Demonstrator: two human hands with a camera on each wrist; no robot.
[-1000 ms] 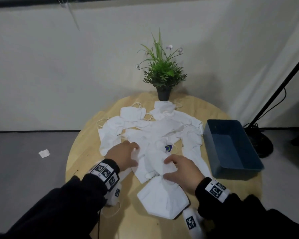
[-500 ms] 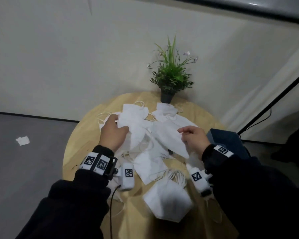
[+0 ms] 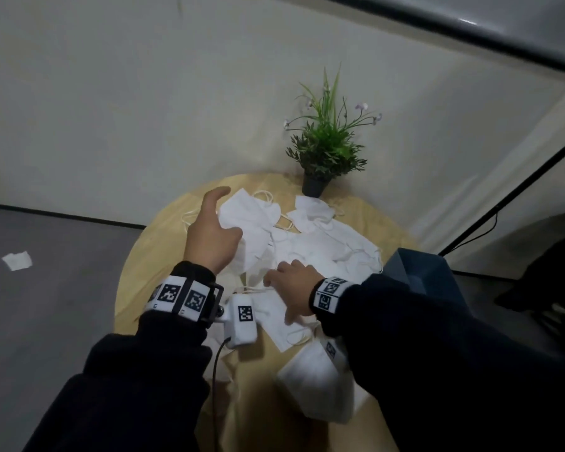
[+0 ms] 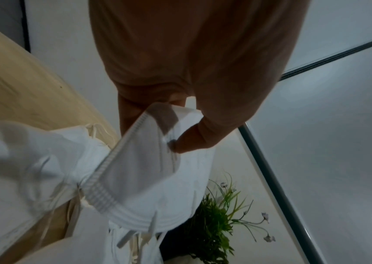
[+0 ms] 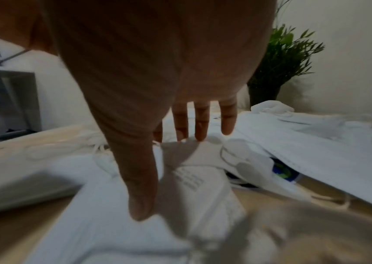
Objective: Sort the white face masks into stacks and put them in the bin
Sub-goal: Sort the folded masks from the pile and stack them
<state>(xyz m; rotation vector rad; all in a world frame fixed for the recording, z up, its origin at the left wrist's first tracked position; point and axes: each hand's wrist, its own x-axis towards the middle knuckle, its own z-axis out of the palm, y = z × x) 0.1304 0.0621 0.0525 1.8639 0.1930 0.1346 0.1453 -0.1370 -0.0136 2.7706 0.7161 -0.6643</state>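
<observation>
You stand at a round wooden table (image 3: pixel 150 256) scattered with white face masks (image 3: pixel 323 246), most of them heaped loosely across its middle and far side. Your left hand (image 3: pixel 211 236) is raised over the left part of the heap and pinches one folded mask (image 4: pixel 148 171) between thumb and fingers, lifting its ribbed edge clear of the others; the index finger points away, straight. Your right hand (image 3: pixel 291 288) lies lower and nearer to you, fingers straight and slightly spread, their tips touching the masks beneath, holding nothing. A small stack of masks (image 3: pixel 317 389) sits at the near edge of the table, below your right forearm. The dark blue bin (image 3: pixel 418 272) stands at the right edge, partly hidden by your right sleeve. A potted green plant (image 3: pixel 323 151) stands at the far edge against the wall.
</observation>
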